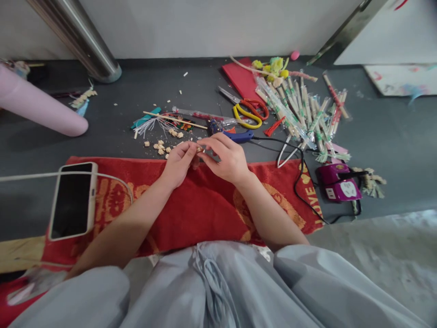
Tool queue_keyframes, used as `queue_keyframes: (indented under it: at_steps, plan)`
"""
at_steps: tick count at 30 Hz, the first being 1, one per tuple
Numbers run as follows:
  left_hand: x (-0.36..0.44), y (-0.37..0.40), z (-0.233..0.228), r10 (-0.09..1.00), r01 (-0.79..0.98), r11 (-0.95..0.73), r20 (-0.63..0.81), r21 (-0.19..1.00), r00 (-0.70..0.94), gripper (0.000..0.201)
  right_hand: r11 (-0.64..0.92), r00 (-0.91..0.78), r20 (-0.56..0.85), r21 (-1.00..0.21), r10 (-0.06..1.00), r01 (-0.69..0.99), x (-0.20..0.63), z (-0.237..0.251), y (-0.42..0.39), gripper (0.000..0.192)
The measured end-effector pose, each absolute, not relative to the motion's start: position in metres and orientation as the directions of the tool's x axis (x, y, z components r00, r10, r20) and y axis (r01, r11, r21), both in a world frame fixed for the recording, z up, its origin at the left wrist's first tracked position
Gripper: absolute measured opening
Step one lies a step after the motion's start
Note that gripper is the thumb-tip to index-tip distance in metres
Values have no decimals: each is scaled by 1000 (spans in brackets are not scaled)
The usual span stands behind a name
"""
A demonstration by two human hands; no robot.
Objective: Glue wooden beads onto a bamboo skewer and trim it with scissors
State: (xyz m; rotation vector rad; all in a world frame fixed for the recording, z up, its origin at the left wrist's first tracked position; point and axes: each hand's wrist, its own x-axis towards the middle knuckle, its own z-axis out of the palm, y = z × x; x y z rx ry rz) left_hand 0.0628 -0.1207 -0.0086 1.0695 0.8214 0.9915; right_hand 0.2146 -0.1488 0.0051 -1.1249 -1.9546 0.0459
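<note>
Pinches a small pale piece [200, 149] between thumb and index finger of the left hand [181, 163], near the far edge of the red towel [191, 214]. Brings the right hand [228, 157] to the same piece, thumb and index finger apart, tips beside it. Cannot tell from this view: grip or mere contact at the right fingertips.

On the desk [146, 84], just beyond the left hand: loose pale bits [160, 146], scattered in a small group. Farther out: white threads [152, 126] under a thin wooden stick [174, 120]. Beyond the right hand: a blue-handled tool [239, 136], lying on its side, with a black cord [302, 168] running right. Behind that tool: scissors [247, 124] with red and yellow handles, blades pointing away to the left.

Right of the scissors: a heap of wrapped sticks [302, 109]. Nearer, beside the towel: a purple device [338, 183]. At the towel's left end: a phone [72, 200], dark screen up, crossed by a white cable [114, 177]. Farther left: a pink cylinder [41, 102].
</note>
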Motion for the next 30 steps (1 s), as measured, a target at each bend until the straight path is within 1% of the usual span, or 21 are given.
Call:
queue_keyframes:
  at_steps: [4,9,16,23,30]
  plan:
    - [63,-122,-8,934,-235,144,-53,961,353,47,591,-270,652,-338,708,733,217,2,-148,23]
    - [64,-123,-6,945,-270,178,-88,946,315,48,581,-273,618,-375,738,722,219,3,-148,25]
    - [63,-122,-6,946,-275,211,-125,938,299,43,561,-240,599,-434,764,705,218,3,-147,26]
    - [63,-123,-5,945,-278,202,-113,939,307,45,557,-254,617,-367,745,745,218,2,-146,28]
    - [63,-125,-6,952,-287,162,-72,944,299,46,542,-275,570,-375,775,752,219,4,-146,29]
